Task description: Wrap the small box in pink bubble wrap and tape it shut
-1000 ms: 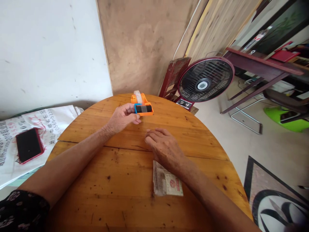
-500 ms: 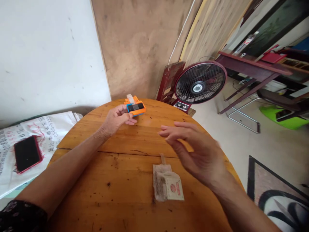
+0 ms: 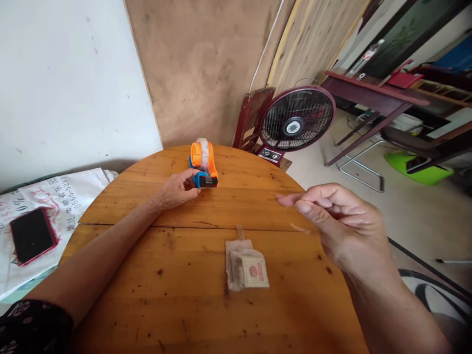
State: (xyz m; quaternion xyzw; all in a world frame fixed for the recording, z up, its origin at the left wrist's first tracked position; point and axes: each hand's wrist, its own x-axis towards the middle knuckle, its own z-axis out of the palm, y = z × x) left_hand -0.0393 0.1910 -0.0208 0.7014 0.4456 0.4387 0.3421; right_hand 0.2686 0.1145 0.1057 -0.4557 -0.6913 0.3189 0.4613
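My left hand (image 3: 180,189) is closed around the blue side of an orange and blue tape dispenser (image 3: 213,169) at the table's far side. A roll of clear tape (image 3: 202,152) sits in it, with the dark cutting end facing me. On the right, my right hand (image 3: 339,221) hovers over the table edge, thumb and fingers pinched together. Whatever lies in the pinch is too small to make out. A faint pale strip (image 3: 300,229) shows just below those fingers. Between my arms lies a small packet in cloudy wrap (image 3: 247,268), a beige card with red print at its right.
The round wooden table (image 3: 191,309) has a seam across it. A phone (image 3: 33,236) lies on a printed white sack (image 3: 84,191) at the left. Beyond the table stand a fan (image 3: 293,125) and a dark red chair (image 3: 252,115). A second table (image 3: 372,91) is farther right.
The dispenser has turned and tipped in my left hand, so its tape roll now shows. My right hand has moved right, its loosely spread fingers now pinched. The view has shifted slightly.
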